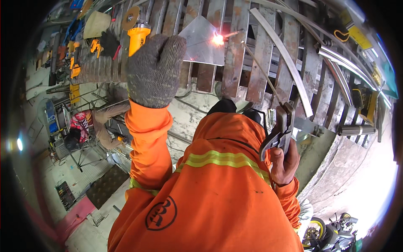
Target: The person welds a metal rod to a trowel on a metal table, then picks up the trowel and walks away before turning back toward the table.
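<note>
My bare right hand [286,163] is closed round a grey welding electrode holder [280,128]. A thin electrode [262,73] reaches from its jaws over the slatted metal bench. Its tip is apart from a bright glowing spot [218,39] at the right edge of a flat metal sheet [201,46]. My left hand [155,71], in a dark grey knit glove, is raised left of the sheet. Its fingers look curled together, and whatever they may hold is hidden. Just beyond the glove lies a yellow angle grinder [139,37] with a brown disc, partly covered by it.
A long flat metal strip [285,61] crosses the bench slats [235,71]. Metal tubes [348,63] and a bundle of rods [357,130] lie at the right. Another person [86,126] crouches on the floor at left. A motorcycle [331,231] stands at lower right.
</note>
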`<act>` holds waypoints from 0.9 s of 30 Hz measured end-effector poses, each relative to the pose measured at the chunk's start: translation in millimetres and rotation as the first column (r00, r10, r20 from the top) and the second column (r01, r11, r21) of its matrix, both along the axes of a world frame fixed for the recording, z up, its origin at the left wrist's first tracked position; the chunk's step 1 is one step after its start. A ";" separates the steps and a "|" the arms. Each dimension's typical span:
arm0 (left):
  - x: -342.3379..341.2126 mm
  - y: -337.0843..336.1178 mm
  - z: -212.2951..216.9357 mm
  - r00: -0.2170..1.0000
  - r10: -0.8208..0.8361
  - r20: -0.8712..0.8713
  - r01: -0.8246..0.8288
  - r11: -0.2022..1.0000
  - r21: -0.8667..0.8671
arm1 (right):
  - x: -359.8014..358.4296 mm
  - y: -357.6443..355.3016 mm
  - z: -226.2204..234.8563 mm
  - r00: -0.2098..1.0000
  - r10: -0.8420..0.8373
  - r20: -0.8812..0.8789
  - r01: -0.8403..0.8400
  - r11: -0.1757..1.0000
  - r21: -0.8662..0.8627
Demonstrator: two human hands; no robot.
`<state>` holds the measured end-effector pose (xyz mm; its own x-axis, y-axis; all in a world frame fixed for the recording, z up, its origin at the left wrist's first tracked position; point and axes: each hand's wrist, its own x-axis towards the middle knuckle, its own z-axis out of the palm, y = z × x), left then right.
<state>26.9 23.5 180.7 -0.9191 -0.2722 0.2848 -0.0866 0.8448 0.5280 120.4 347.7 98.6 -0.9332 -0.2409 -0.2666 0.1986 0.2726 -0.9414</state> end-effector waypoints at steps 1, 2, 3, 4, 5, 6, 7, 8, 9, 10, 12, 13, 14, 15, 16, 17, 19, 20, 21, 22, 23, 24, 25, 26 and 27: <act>-4.8 -1.8 4.8 1.000 0.013 0.023 -0.013 1.000 0.020 | -0.5 -1.6 2.7 1.000 0.000 -0.007 0.000 1.000 0.007; -9.9 -2.9 9.7 0.999 0.025 0.047 -0.027 0.999 0.042 | -1.0 -1.7 5.7 0.999 0.000 -0.037 0.000 1.000 0.012; -15.4 -5.2 15.6 0.997 0.030 0.069 -0.031 0.999 0.012 | -1.7 -2.2 8.4 0.998 0.000 -0.066 0.001 1.000 0.017; -21.8 -7.8 20.7 0.998 0.028 0.064 -0.029 0.999 0.021 | -2.8 -4.9 9.1 0.997 -0.001 -0.071 0.002 1.000 0.026; -28.3 -11.0 25.8 0.993 0.002 0.117 0.000 1.000 -0.014 | -3.3 -9.0 8.2 0.995 -0.044 -0.095 0.045 0.999 0.009; -33.0 -15.2 28.2 0.985 -0.022 0.170 0.031 0.998 -0.047 | -3.1 -11.6 7.1 0.989 -0.088 -0.118 0.087 0.996 -0.009; -34.3 -22.0 26.0 0.987 -0.028 0.161 0.030 1.000 -0.005 | -2.4 -9.5 5.7 0.988 -0.092 -0.124 0.093 0.996 0.001; -34.7 -21.7 29.0 0.987 -0.034 0.157 0.034 0.999 0.001 | -1.2 -9.4 6.2 0.987 -0.096 -0.129 0.098 0.995 0.006; -34.5 -20.4 35.6 0.991 -0.025 0.128 0.021 0.999 0.033 | 0.0 -9.6 7.1 0.986 -0.121 -0.112 0.120 0.993 -0.019; -35.1 -20.2 40.7 0.995 -0.014 0.099 0.008 0.998 0.064 | 1.1 -10.3 8.5 0.985 -0.145 -0.095 0.142 0.989 -0.045; -45.3 -23.6 39.7 0.985 -0.055 0.165 0.052 0.998 0.023 | 0.5 -9.6 5.9 0.984 -0.155 -0.083 0.150 0.987 -0.056; -50.6 -26.4 38.2 0.970 -0.086 0.229 0.093 0.996 -0.017 | 1.4 -8.4 0.4 0.984 -0.151 -0.098 0.148 0.988 -0.036; -51.3 -31.5 36.6 0.971 -0.088 0.224 0.094 0.995 -0.018 | 1.5 -9.6 -0.1 0.982 -0.143 -0.120 0.143 0.990 -0.016; -50.5 -37.1 31.2 0.955 -0.263 0.135 0.295 0.867 -0.402 | 1.5 -10.8 1.2 0.982 -0.145 -0.124 0.144 0.989 -0.019; -50.4 -41.8 26.0 0.887 -0.446 0.122 0.385 0.566 -0.729 | 0.9 -12.8 3.8 0.987 -0.121 -0.106 0.120 0.993 -0.009; -50.5 -45.8 21.4 0.887 -0.446 0.121 0.384 0.564 -0.731 | 0.1 -14.8 7.0 0.992 -0.094 -0.086 0.094 0.996 0.001; -52.1 -51.6 14.9 0.943 -0.314 0.113 0.331 0.833 -0.443 | -3.0 -20.3 14.1 0.994 -0.105 -0.032 0.104 0.994 -0.026; -55.2 -53.5 14.4 0.943 -0.313 0.114 0.330 0.832 -0.445 | -5.4 -22.3 16.7 0.993 -0.114 0.024 0.115 0.992 -0.049; -57.9 -55.3 13.9 0.927 -0.365 0.085 0.333 0.700 -0.632 | -7.4 -23.0 17.7 0.994 -0.092 0.055 0.095 0.994 -0.048; -58.5 -56.3 14.0 0.905 -0.421 0.068 0.308 0.535 -0.787 | -8.5 -24.8 16.1 0.994 -0.089 0.055 0.092 0.994 -0.051; -62.6 -45.4 20.0 0.903 -0.425 0.067 0.309 0.533 -0.787 | -9.7 -26.5 14.1 0.997 -0.077 0.024 0.078 0.997 -0.029; -67.0 -26.6 30.2 0.929 -0.353 0.109 0.322 0.626 -0.711 | -12.0 -28.4 11.9 0.998 -0.060 -0.006 0.060 0.998 -0.009; -69.6 -16.3 35.7 0.946 -0.284 0.159 0.319 0.712 -0.625 | -15.2 -32.5 13.2 0.998 -0.055 -0.034 0.055 0.998 -0.009; -70.6 -17.1 35.4 0.946 -0.282 0.159 0.317 0.711 -0.628 | -19.3 -35.1 14.0 1.000 -0.027 -0.013 0.027 1.000 0.006; -72.3 -18.7 34.2 0.939 -0.315 0.141 0.324 0.661 -0.677 | -22.1 -37.8 13.8 1.000 -0.016 -0.001 0.016 1.000 0.020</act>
